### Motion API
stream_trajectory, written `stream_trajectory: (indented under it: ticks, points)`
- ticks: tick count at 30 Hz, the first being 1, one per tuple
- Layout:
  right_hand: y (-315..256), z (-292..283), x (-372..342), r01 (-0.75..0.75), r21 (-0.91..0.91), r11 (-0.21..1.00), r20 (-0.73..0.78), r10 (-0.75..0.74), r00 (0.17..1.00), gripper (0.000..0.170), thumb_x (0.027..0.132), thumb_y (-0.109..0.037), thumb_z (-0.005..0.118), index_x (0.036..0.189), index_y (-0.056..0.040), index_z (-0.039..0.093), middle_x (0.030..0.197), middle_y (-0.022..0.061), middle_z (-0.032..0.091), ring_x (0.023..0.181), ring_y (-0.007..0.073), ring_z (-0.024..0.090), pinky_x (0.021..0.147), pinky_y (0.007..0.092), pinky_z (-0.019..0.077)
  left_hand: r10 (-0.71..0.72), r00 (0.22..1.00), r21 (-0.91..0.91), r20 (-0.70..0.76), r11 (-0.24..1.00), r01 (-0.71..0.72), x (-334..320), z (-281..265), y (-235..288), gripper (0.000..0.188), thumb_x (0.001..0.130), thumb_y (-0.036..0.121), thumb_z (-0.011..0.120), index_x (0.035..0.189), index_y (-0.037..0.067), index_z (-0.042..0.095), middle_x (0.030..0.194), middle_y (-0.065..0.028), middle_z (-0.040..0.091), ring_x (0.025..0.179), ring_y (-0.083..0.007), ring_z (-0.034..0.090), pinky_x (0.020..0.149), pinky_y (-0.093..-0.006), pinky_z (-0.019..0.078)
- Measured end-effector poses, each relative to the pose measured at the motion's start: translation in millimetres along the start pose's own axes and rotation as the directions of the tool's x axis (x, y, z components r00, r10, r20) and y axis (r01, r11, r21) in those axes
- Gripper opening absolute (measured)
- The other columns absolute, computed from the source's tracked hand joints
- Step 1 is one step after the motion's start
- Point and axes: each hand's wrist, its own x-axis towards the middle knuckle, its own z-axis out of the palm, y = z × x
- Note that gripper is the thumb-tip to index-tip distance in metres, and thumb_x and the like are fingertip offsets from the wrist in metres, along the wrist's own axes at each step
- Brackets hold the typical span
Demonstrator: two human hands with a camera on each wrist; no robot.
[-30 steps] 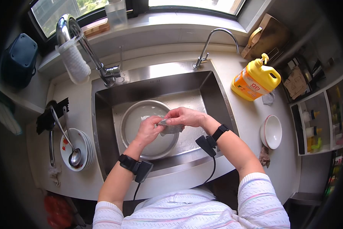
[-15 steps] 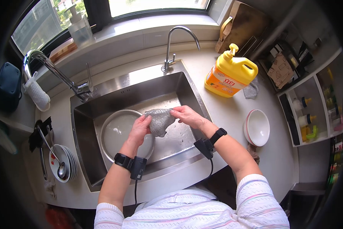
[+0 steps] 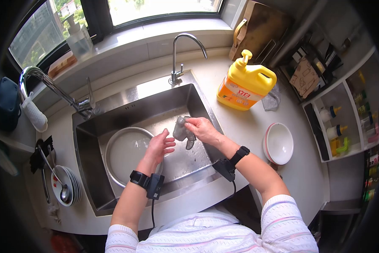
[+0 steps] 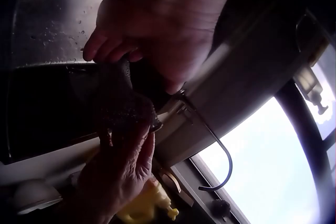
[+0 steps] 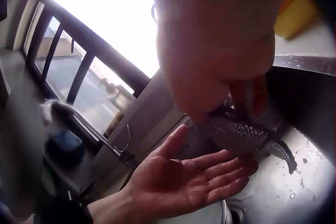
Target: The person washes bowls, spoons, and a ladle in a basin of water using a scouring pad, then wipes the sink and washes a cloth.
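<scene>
right hand: thumb and fingers pinched on the upper right part of the cloth, so yeah, that grip's narrow and it's holding
grey mesh cloth: up in the air, over the right half of the sink, bunched
cloth's lie: body sits left of the pinch, loose tail dangles toward the sink's near edge. Long axis looks roughly far-to-near, but it's too crumpled to swear to
left hand: fingers straight, thumb apart, palm turned toward the cloth, holding nothing
gap that matters, imo: cloth hangs between the 2 hands, its free body facing the left fingertips. They're just beside it; can't tell if they brush it
nearer hand: right, it's the 1 actually gripping
round pan: on the sink floor toward the left edge, partly behind the left hand
yellow bottle: on the counter, past the sink's far right corner
white bowl: counter too, well off the sink's right edge
</scene>
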Motion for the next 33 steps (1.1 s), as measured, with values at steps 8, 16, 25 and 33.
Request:
stream_trajectory:
  ticks: [8,16,25,33]
  points:
    - [-51,-4,-38,0.404,-0.606,0.685,0.429,-0.146,0.892,0.028,0.079,-0.015,0.055,0.106,-0.0082,0.054,0.107,0.0082,0.055,0.098,0.0247,0.051,0.079,0.0384,0.0408,0.167,0.92,-0.511,0.355,0.859,0.042,18,41,-5,0.025,0.088,0.02,0.049,0.104,0.002,0.051,0.095,-0.0093,0.058,0.087,-0.0206,0.058,0.078,-0.0373,0.0485]
    - [-116,-177,-54,0.207,-0.846,0.491,-0.147,-0.588,0.795,0.046,0.07,0.002,0.048,0.115,-0.0086,0.049,0.113,0.0096,0.053,0.107,0.0239,0.048,0.089,0.0373,0.0359,0.292,0.852,-0.57,0.435,0.821,0.009,-10,104,57,0.032,0.091,0.015,0.037,0.116,-0.004,0.043,0.113,-0.0172,0.051,0.104,-0.0294,0.051,0.092,-0.0443,0.0404]
    - [-88,-206,-11,0.006,-0.96,0.279,-0.111,-0.404,0.908,0.066,0.074,0.002,0.042,0.135,-0.0155,0.024,0.139,0.0066,0.026,0.129,0.0223,0.023,0.101,0.0496,0.0169,0.484,0.663,-0.692,0.571,0.718,0.072,-8,193,108,0.036,0.093,0.023,0.03,0.117,-0.002,0.04,0.116,-0.0148,0.049,0.108,-0.0274,0.048,0.095,-0.0438,0.0364]
    - [-80,-201,-10,-0.025,-0.949,0.315,-0.148,-0.372,0.916,0.054,0.083,-0.013,0.041,0.134,-0.0153,0.024,0.14,0.0031,0.025,0.129,0.0218,0.023,0.099,0.0594,0.0164,0.506,0.655,-0.705,0.561,0.707,0.058,-2,216,116,0.039,0.093,0.024,0.028,0.121,0.0,0.038,0.122,-0.0154,0.045,0.114,-0.0295,0.043,0.099,-0.0463,0.0303]
